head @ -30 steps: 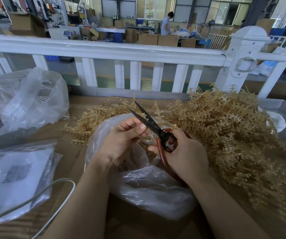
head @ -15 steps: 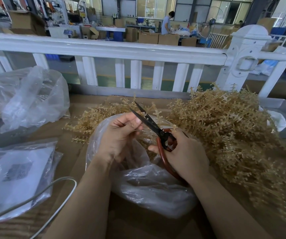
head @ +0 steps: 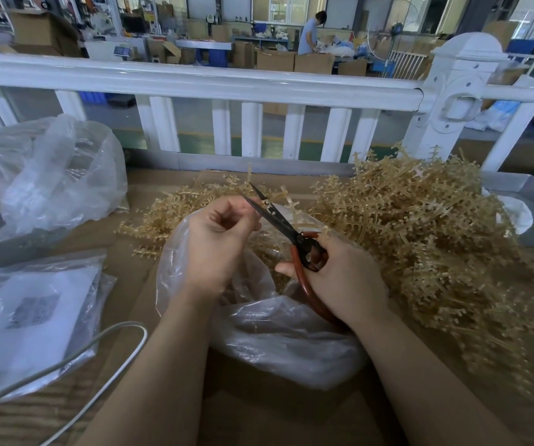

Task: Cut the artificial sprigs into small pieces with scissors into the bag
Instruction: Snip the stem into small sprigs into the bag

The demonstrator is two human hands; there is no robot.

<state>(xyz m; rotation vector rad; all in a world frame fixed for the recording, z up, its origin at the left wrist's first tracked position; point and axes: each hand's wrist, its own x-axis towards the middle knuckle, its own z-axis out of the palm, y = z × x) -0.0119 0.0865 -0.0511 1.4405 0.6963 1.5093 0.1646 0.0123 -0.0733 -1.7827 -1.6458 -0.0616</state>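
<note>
I observed the right hand [head: 344, 278] gripping the scissors [head: 286, 231], blades parted above the bag [head: 278, 333]. The left hand [head: 217, 243] pinched a small sprig piece at the blades. The sprigs [head: 420, 233] lay heaped right of the bag.

The right hand [head: 346, 278] is gripping the red-handled scissors [head: 294, 239], their dark blades standing parted and pointing up and left. The left hand [head: 217, 243] is pinching a small sprig piece [head: 267, 203] between the blades, above the open clear bag [head: 278, 329]. A big heap of tan sprigs [head: 426, 239] is lying on the worktop [head: 275, 413] to the right, more behind the bag. Other plastic bags [head: 50, 175] are sitting at left before a white railing [head: 227, 82].
</note>
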